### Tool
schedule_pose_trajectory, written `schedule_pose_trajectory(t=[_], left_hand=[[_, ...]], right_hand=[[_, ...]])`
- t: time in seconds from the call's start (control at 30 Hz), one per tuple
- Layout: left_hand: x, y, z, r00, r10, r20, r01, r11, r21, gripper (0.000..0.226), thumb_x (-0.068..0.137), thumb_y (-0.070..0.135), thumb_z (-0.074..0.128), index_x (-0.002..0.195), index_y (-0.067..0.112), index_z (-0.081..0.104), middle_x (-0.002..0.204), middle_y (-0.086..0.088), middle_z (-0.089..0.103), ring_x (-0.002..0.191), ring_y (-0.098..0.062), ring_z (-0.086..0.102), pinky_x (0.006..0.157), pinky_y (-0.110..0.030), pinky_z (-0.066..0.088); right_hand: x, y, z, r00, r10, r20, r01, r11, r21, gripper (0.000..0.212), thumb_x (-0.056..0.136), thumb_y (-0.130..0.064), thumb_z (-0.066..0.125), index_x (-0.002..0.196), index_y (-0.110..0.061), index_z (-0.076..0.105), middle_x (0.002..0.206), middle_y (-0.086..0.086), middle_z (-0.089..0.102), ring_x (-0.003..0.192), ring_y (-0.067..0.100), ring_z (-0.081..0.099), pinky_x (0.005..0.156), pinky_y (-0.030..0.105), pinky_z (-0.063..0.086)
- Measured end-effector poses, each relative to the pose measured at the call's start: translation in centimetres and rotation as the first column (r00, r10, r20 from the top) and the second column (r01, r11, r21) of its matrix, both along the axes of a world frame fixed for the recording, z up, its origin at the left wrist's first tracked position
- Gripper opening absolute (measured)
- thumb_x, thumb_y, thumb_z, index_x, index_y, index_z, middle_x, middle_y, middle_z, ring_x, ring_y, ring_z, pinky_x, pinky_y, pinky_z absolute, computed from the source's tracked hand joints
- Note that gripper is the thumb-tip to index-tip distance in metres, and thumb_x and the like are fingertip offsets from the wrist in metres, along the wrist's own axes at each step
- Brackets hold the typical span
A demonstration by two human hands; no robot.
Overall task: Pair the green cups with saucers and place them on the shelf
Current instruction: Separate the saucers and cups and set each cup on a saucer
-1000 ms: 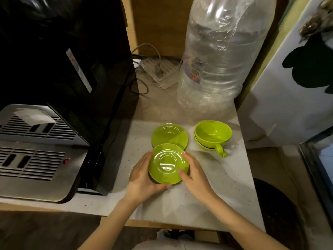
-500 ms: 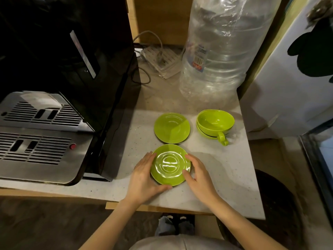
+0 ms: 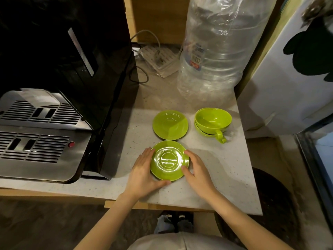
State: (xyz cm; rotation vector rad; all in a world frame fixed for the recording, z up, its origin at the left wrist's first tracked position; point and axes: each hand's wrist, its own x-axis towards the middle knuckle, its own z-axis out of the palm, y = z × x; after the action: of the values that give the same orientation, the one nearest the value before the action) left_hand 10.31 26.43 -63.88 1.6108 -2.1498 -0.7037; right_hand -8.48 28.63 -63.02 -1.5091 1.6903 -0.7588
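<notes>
A green saucer [image 3: 169, 160] lies on the speckled white counter [image 3: 225, 170] near its front edge. My left hand [image 3: 144, 172] cups its left rim and my right hand [image 3: 196, 170] cups its right rim, so both hands grip it. Behind it lies a second green saucer [image 3: 170, 124], flat and untouched. To the right stand two green cups [image 3: 212, 120] nested one inside the other, with one handle pointing toward me.
A black and steel coffee machine [image 3: 54, 112] fills the left side. A large clear plastic water bottle [image 3: 214, 51] stands at the back, beside a white power strip [image 3: 158, 58] with cables. A white appliance [image 3: 288, 78] bounds the right edge.
The saucer between my hands has come toward me and now sits apart from the rear saucer, which it overlapped before. My view has also shifted, so everything sits lower in the frame.
</notes>
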Motion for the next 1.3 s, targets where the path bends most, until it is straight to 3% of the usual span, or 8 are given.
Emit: schedule_pose_trajectory(t=[0.33, 0.47, 0.6, 0.73, 0.8, 0.93, 1.07, 1.3], left_hand=[[-2.0, -1.0, 1.6, 1.0, -0.006, -0.011, 0.005, 0.999, -0.04, 0.113, 0.051, 0.074, 0.056, 0.142, 0.016, 0.026, 0.153, -0.01, 0.025, 0.142, -0.024, 0.021, 0.112, -0.033, 0.017], [-4.9, -2.7, 3.3, 0.992, -0.046, -0.113, 0.045, 0.999, -0.009, 0.103, 0.055, 0.071, 0.054, 0.139, 0.017, 0.031, 0.146, -0.006, 0.038, 0.133, -0.021, 0.037, 0.107, -0.031, 0.031], [-7.9, -4.4, 4.7, 0.968, -0.15, -0.203, 0.148, 0.989, -0.024, 0.092, 0.061, 0.061, 0.06, 0.136, 0.014, 0.036, 0.137, -0.005, 0.048, 0.122, -0.016, 0.048, 0.098, -0.021, 0.035], [-10.4, -6.3, 5.9, 0.95, -0.142, -0.277, 0.134, 0.99, -0.049, 0.063, 0.072, 0.041, 0.069, 0.123, 0.01, 0.052, 0.121, -0.007, 0.062, 0.109, -0.017, 0.058, 0.089, -0.016, 0.038], [-11.3, -7.1, 6.3, 0.97, -0.158, -0.185, 0.137, 0.983, -0.119, 0.064, 0.073, 0.052, 0.057, 0.12, 0.008, 0.055, 0.118, -0.01, 0.062, 0.112, -0.025, 0.056, 0.091, -0.02, 0.035], [-12.9, -8.2, 5.4, 0.981, -0.191, -0.01, 0.188, 0.97, -0.156, 0.076, 0.076, 0.059, 0.047, 0.132, 0.008, 0.043, 0.142, -0.02, 0.042, 0.132, -0.034, 0.037, 0.108, -0.036, 0.03], [-13.6, -8.3, 4.8, 0.989, -0.144, -0.021, 0.143, 0.989, -0.035, 0.06, 0.084, 0.043, 0.055, 0.131, 0.008, 0.043, 0.147, -0.023, 0.032, 0.139, -0.032, 0.026, 0.111, -0.034, 0.024], [-13.9, -9.1, 4.6, 0.987, -0.142, -0.082, 0.137, 0.988, -0.066, 0.04, 0.084, 0.036, 0.059, 0.105, 0.002, 0.055, 0.11, -0.014, 0.06, 0.107, -0.029, 0.055, 0.082, -0.027, 0.036]], right_hand=[[-1.6, -0.8, 2.4, 1.0, 0.009, -0.024, -0.011, 0.996, -0.083, 0.043, 0.089, -0.014, 0.052, 0.132, -0.014, 0.042, 0.135, 0.003, 0.047, 0.125, 0.016, 0.043, 0.098, 0.018, 0.03], [-3.2, -1.4, 4.5, 0.998, -0.063, 0.01, 0.064, 0.981, -0.182, 0.031, 0.09, -0.009, 0.05, 0.121, -0.013, 0.053, 0.119, 0.006, 0.057, 0.097, 0.017, 0.058, 0.085, 0.033, 0.05], [-5.3, -2.1, 6.0, 0.989, -0.149, 0.025, 0.15, 0.95, -0.273, 0.025, 0.089, -0.011, 0.051, 0.113, -0.012, 0.058, 0.107, 0.002, 0.064, 0.088, 0.023, 0.065, 0.076, 0.025, 0.049], [-7.1, -2.6, 6.7, 0.953, -0.281, 0.113, 0.302, 0.908, -0.292, 0.032, 0.084, -0.024, 0.052, 0.116, -0.017, 0.053, 0.102, -0.005, 0.062, 0.08, 0.028, 0.067, 0.075, 0.04, 0.053], [-7.9, -2.8, 6.3, 0.926, -0.348, 0.145, 0.375, 0.89, -0.259, 0.032, 0.085, -0.021, 0.056, 0.117, -0.016, 0.053, 0.103, -0.003, 0.061, 0.08, 0.026, 0.066, 0.075, 0.035, 0.053], [-8.5, -2.9, 4.8, 0.884, -0.432, 0.178, 0.457, 0.879, -0.135, 0.029, 0.086, -0.018, 0.059, 0.113, -0.011, 0.057, 0.113, 0.008, 0.061, 0.078, 0.004, 0.06, 0.07, 0.006, 0.046], [-8.2, -3.1, 3.7, 0.842, -0.446, 0.304, 0.455, 0.889, 0.047, 0.023, 0.086, -0.025, 0.057, 0.105, -0.013, 0.063, 0.104, 0.014, 0.067, 0.091, 0.021, 0.065, 0.088, 0.04, 0.053], [-8.1, -3.8, 3.9, 0.708, -0.451, 0.543, 0.432, 0.885, 0.172, 0.008, 0.086, -0.022, 0.06, 0.085, -0.02, 0.067, 0.089, 0.004, 0.07, 0.093, 0.02, 0.068, 0.09, 0.037, 0.053]])
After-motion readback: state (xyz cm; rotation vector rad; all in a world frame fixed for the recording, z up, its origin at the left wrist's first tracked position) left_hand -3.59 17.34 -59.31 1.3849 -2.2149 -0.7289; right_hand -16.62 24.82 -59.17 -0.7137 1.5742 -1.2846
